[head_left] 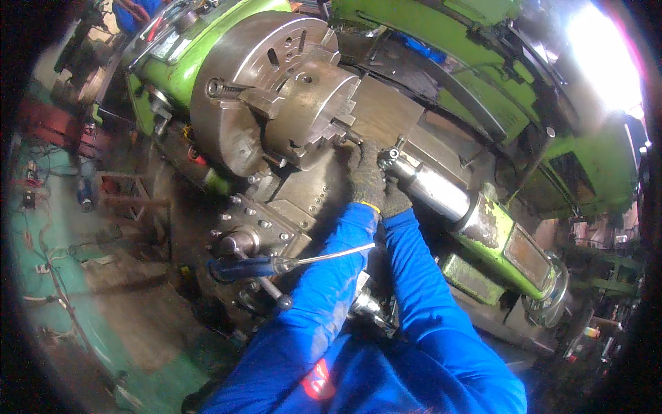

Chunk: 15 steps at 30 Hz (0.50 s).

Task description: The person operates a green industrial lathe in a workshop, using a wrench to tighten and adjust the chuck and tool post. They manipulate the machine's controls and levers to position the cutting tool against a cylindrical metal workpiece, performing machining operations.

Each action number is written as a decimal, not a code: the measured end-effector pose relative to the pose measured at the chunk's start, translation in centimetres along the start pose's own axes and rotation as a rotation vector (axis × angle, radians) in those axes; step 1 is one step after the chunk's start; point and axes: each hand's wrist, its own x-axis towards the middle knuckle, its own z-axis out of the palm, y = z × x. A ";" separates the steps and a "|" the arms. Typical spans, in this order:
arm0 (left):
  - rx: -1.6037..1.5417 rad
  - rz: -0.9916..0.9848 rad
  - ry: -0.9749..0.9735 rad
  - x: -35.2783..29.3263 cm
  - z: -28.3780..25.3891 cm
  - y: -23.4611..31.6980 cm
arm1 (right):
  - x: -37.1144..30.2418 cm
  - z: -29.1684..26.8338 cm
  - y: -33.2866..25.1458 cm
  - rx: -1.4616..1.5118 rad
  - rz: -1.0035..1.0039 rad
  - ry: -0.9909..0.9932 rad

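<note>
My left hand (367, 181), in a dark work glove, is between the chuck and the tailstock of a green lathe. Its fingers are closed beside the jaws of the smaller steel chuck (314, 110), near a short metal piece (353, 136); what they hold is hidden. Close against it, my right hand (396, 199), also gloved, sits below the end of the shiny tailstock quill (441, 190). Its fingers are mostly hidden. A small metal fitting (392, 155) stands at the quill's tip, just above both hands.
Left of my forearms is the bolted tool post (258, 224). A blue-handled screwdriver (241, 268) points its shaft across my left sleeve. Behind the smaller chuck rises a large slotted faceplate (234, 83). The green tailstock (493, 228) with its handwheel (552, 303) stands at right.
</note>
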 end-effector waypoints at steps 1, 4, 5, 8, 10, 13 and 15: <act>0.076 0.077 -0.017 0.6 -0.5 -0.9 | 0.2 -0.2 -0.4 -0.033 0.030 -0.012; 0.198 0.234 -0.023 2.2 -1.6 -3.5 | 0.7 -0.2 -0.7 -0.077 0.048 -0.026; 0.170 0.229 -0.028 2.3 -1.5 -3.6 | 0.9 -0.1 -0.5 -0.081 0.035 -0.016; -0.188 -0.080 0.007 1.0 -0.4 -1.9 | 1.3 -0.1 -0.2 -0.104 0.003 0.000; -0.142 0.012 0.006 2.1 -0.6 -2.9 | 1.6 0.3 -0.1 -0.115 -0.017 0.000; -0.099 -0.014 -0.038 2.1 -0.8 -2.6 | 1.7 0.2 0.2 -0.130 -0.039 0.010; -0.114 -0.060 -0.040 1.9 -0.8 -2.6 | 1.9 0.3 0.4 -0.139 -0.048 0.013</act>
